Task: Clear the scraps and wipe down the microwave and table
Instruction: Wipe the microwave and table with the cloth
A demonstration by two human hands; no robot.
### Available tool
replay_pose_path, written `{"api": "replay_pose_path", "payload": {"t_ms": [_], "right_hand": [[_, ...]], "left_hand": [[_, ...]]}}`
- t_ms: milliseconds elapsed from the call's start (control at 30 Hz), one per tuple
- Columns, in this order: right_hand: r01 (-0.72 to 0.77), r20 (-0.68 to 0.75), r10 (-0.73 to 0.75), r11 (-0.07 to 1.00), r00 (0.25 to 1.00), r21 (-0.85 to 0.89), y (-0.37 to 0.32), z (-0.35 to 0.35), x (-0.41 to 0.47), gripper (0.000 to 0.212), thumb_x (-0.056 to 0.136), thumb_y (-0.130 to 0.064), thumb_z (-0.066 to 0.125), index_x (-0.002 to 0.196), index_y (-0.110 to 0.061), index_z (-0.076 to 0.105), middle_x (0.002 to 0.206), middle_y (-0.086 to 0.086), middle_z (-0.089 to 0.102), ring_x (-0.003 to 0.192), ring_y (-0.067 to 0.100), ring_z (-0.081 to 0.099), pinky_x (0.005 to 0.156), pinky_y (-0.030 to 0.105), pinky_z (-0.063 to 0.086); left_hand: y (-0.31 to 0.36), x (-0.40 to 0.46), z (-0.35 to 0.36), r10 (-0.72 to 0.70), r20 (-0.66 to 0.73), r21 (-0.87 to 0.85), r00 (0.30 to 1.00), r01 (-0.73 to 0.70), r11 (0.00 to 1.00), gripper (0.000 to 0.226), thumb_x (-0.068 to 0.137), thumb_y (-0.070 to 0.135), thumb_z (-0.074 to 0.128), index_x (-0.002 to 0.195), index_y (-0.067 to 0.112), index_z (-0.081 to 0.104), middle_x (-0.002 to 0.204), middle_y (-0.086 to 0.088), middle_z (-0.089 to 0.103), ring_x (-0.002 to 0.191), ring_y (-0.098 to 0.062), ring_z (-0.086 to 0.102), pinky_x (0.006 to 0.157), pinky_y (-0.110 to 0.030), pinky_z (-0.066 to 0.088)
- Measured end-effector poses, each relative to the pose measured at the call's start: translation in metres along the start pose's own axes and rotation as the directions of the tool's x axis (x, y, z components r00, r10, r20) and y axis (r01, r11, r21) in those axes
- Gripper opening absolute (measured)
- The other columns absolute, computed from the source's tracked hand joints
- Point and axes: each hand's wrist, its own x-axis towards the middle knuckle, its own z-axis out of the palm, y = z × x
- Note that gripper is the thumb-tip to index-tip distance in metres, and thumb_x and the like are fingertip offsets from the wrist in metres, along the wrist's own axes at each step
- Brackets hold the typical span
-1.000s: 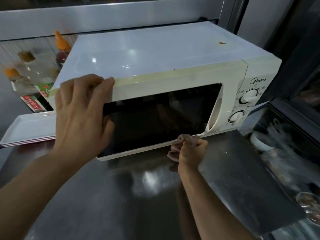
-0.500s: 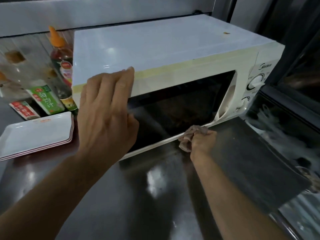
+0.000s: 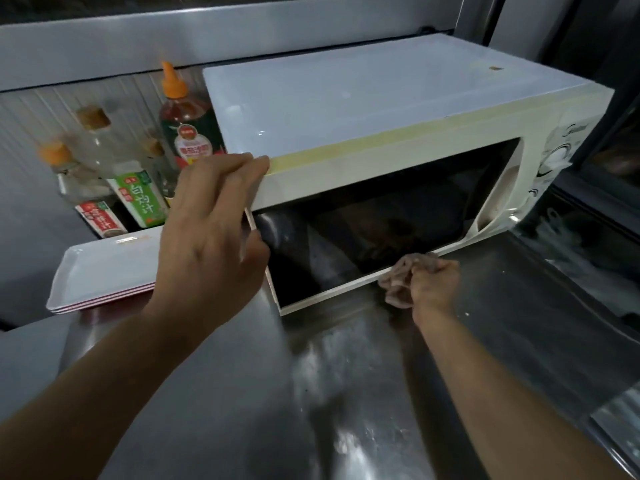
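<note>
A cream-white microwave stands on the steel table, its dark door facing me. My left hand lies with straight fingers against the door's top left corner. My right hand grips a crumpled pinkish cloth and holds it against the door's bottom edge, right of the middle. A small brown scrap sits on the microwave's top near the back right.
Sauce bottles and cartons stand to the left of the microwave against the back wall. Stacked white trays lie in front of them. A dark glass-fronted unit runs along the right side.
The view has shifted so the microwave sits further right. My right hand with the cloth has slid along the door's bottom edge. My left hand stays at the door's top left corner.
</note>
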Motion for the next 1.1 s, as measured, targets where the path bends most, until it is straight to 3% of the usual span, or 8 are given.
{"api": "replay_pose_path", "payload": {"t_ms": [100,267,367,500,600,900,1033,1100], "right_hand": [[-0.104,0.008,0.104,0.989,0.995,0.105,0.004,0.013,-0.019,0.024,0.089,0.001,0.050,0.084,-0.020,0.038,0.103,0.025,0.061,0.087,0.037,0.064,0.080,0.053,0.055],[-0.117,0.107,0.098,0.975,0.989,0.188,0.023,0.037,-0.079,0.021,0.089,0.009,0.045,0.095,-0.010,0.039,0.087,0.019,0.060,0.062,0.015,0.065,0.058,0.030,0.058],[-0.120,0.157,0.093,0.978,0.983,0.168,0.029,0.049,-0.115,0.026,0.088,0.010,0.045,0.082,-0.014,0.039,0.077,0.010,0.058,0.058,0.015,0.061,0.052,0.022,0.053],[-0.195,0.277,0.144,0.966,0.950,0.168,0.039,0.063,-0.153,0.022,0.089,0.003,0.039,0.085,-0.019,0.039,0.080,0.024,0.064,0.064,0.039,0.067,0.054,0.049,0.056],[-0.183,0.331,0.136,0.976,0.934,0.115,0.047,0.073,-0.173,0.014,0.091,-0.006,0.040,0.086,-0.020,0.041,0.091,0.027,0.065,0.075,0.041,0.068,0.064,0.060,0.056],[0.092,0.408,-0.054,0.993,0.912,-0.075,0.034,0.047,-0.185,0.022,0.080,-0.001,0.061,0.078,-0.018,0.047,0.079,0.007,0.063,0.078,0.023,0.064,0.063,0.023,0.053],[0.327,0.263,-0.344,0.939,0.901,0.107,-0.006,0.028,-0.201,0.021,0.078,-0.008,0.068,0.090,-0.016,0.053,0.099,0.010,0.061,0.092,0.018,0.062,0.086,0.038,0.052],[0.544,0.165,-0.558,0.830,0.813,0.124,-0.035,0.027,-0.207,0.027,0.076,-0.011,0.071,0.091,-0.021,0.052,0.103,0.003,0.055,0.092,0.003,0.057,0.087,0.023,0.048]], "left_hand": [[-0.003,0.000,-0.003,0.014,0.012,-0.026,1.000,-0.014,1.000,0.061,0.068,-0.011,0.063,0.127,-0.008,0.052,0.121,-0.027,0.053,0.113,-0.038,0.049,0.102,-0.021,0.028],[-0.007,-0.002,-0.012,0.065,0.110,-0.060,0.992,-0.058,0.996,0.067,0.067,-0.008,0.062,0.133,-0.006,0.047,0.129,-0.024,0.050,0.121,-0.035,0.045,0.107,-0.024,0.029],[-0.011,-0.005,-0.020,0.081,0.165,-0.091,0.983,-0.067,0.994,0.070,0.068,-0.009,0.062,0.135,-0.005,0.044,0.137,-0.019,0.047,0.130,-0.030,0.040,0.112,-0.021,0.024],[-0.017,-0.006,-0.028,0.088,0.228,-0.123,0.970,-0.061,0.991,0.072,0.071,-0.011,0.062,0.139,0.001,0.040,0.145,-0.013,0.041,0.138,-0.025,0.034,0.114,-0.021,0.022],[-0.021,-0.003,-0.035,0.070,0.270,-0.122,0.960,-0.038,0.992,0.075,0.073,-0.012,0.059,0.141,0.009,0.039,0.148,-0.005,0.039,0.139,-0.017,0.031,0.109,-0.007,0.014],[-0.027,0.011,-0.051,0.014,0.411,-0.102,0.911,0.031,0.994,0.073,0.080,-0.006,0.048,0.143,0.028,0.034,0.153,0.011,0.029,0.141,-0.007,0.022,0.111,-0.021,0.021],[-0.031,0.011,-0.061,0.049,0.427,-0.106,0.903,-0.004,0.994,0.072,0.078,-0.007,0.049,0.142,0.025,0.036,0.155,0.009,0.025,0.142,-0.012,0.025,0.110,-0.033,0.035],[-0.035,0.011,-0.066,0.053,0.420,-0.107,0.906,-0.008,0.994,0.074,0.077,-0.007,0.049,0.142,0.024,0.036,0.154,0.008,0.028,0.141,-0.012,0.026,0.112,-0.033,0.032]]}}
